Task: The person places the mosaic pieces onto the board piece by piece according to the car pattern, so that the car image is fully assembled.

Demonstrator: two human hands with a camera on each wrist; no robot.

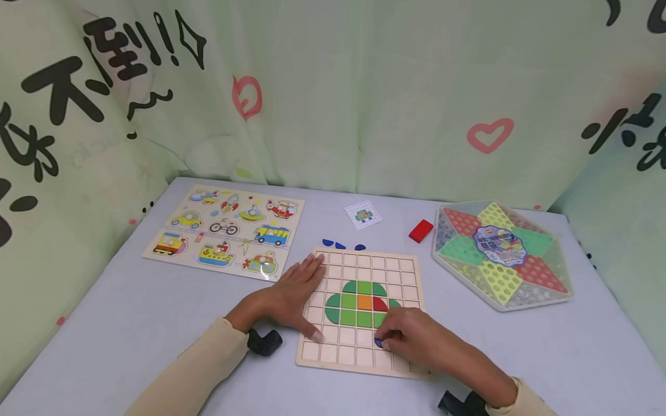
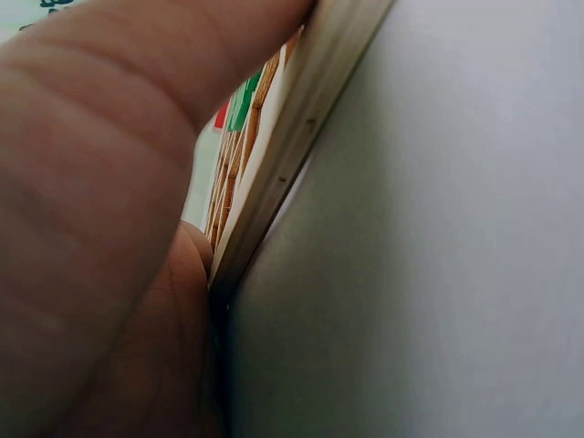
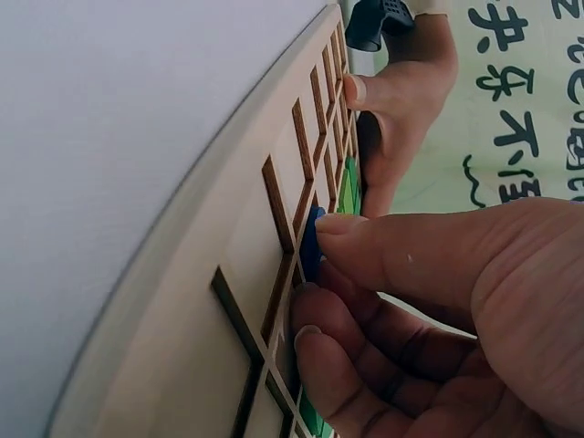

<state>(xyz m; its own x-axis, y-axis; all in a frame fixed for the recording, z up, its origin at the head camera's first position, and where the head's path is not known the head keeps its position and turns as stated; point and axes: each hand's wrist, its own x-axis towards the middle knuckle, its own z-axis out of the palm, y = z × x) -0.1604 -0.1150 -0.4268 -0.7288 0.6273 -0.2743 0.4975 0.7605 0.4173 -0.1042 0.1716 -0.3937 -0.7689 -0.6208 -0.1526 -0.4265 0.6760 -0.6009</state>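
A wooden grid board [image 1: 333, 357] lies on the table with green, orange and red tiles set in its cells; the orange square [image 1: 365, 303] sits beside a red quarter-round tile [image 1: 380, 304]. My left hand [image 1: 289, 293] rests spread on the board's left edge, its thumb on the near-left cells. My right hand [image 1: 424, 335] pinches a small blue tile [image 3: 311, 245] between thumb and fingers, against a cell below the green tiles. That hand covers the board's right part. In the left wrist view the thumb [image 2: 100, 164] lies along the board's edge.
Several blue tiles [image 1: 340, 245] lie beyond the board's far edge. Behind them are a pattern card [image 1: 363, 215] and a red block [image 1: 421, 231]. A vehicle picture puzzle [image 1: 229, 231] lies at left, a hexagonal Chinese checkers box [image 1: 502, 254] at right. A printed curtain [image 1: 359, 98] surrounds the table.
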